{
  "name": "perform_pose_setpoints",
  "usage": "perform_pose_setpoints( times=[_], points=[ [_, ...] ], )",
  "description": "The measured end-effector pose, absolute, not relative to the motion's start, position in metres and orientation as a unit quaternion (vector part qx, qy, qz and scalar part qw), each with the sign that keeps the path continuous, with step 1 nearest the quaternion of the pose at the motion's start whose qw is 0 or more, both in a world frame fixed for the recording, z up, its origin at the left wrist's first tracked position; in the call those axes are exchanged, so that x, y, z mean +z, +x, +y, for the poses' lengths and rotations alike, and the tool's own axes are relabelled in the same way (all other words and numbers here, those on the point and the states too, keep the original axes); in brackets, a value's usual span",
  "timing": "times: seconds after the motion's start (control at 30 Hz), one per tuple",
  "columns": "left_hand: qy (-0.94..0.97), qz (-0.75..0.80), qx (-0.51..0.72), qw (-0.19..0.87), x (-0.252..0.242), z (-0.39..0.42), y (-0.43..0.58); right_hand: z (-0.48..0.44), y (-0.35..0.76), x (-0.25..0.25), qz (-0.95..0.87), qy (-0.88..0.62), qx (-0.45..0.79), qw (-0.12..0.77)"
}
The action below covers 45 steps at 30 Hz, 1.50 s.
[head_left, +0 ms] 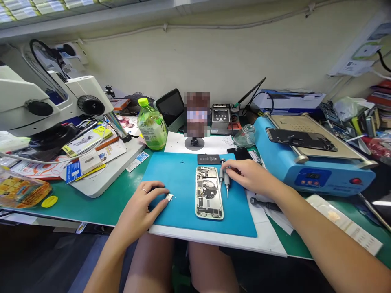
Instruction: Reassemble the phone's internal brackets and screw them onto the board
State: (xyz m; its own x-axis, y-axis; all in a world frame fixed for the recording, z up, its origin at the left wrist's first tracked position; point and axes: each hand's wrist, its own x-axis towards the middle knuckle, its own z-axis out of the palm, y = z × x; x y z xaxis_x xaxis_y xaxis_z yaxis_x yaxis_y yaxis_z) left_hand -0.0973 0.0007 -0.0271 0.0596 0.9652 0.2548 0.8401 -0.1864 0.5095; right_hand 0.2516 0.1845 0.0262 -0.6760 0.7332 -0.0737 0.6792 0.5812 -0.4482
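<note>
An opened smartphone point(209, 193) with its inner parts exposed lies upright on a blue mat point(180, 171). My left hand point(146, 203) rests on the mat to its left, thumb and index finger apart beside a few small silvery parts point(170, 197). Right of the phone, my right hand point(247, 175) has its fingertips closed around the upper end of a grey screwdriver point(227, 183). A second screwdriver point(221, 177) lies alongside, partly under the fingers. Above the phone sits a black phone battery point(208, 159).
At left stands a microscope point(88, 101) with booklets on its base. A green-capped bottle point(152, 126), a soldering station point(221, 118) and a glass jar point(245, 136) line the back. A blue heating machine point(324, 171) at right carries a phone screen point(302, 139).
</note>
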Motion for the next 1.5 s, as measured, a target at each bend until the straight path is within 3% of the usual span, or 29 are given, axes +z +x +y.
perform_pose_setpoints(
  times=[0.5, 0.97, 1.5],
  points=[
    [0.720, 0.627, 0.279, 0.103, -0.026, 0.000, -0.096, 0.188, 0.255, 0.023, -0.913, -0.352, 0.205, 0.023],
    [0.713, 0.640, 0.267, 0.099, -0.017, 0.000, -0.093, 0.199, 0.253, 0.014, -0.945, -0.289, 0.099, 0.114],
    [0.710, 0.637, 0.281, 0.102, -0.018, 0.002, -0.093, 0.204, 0.255, 0.007, -0.953, -0.262, 0.107, 0.107]
  ],
)
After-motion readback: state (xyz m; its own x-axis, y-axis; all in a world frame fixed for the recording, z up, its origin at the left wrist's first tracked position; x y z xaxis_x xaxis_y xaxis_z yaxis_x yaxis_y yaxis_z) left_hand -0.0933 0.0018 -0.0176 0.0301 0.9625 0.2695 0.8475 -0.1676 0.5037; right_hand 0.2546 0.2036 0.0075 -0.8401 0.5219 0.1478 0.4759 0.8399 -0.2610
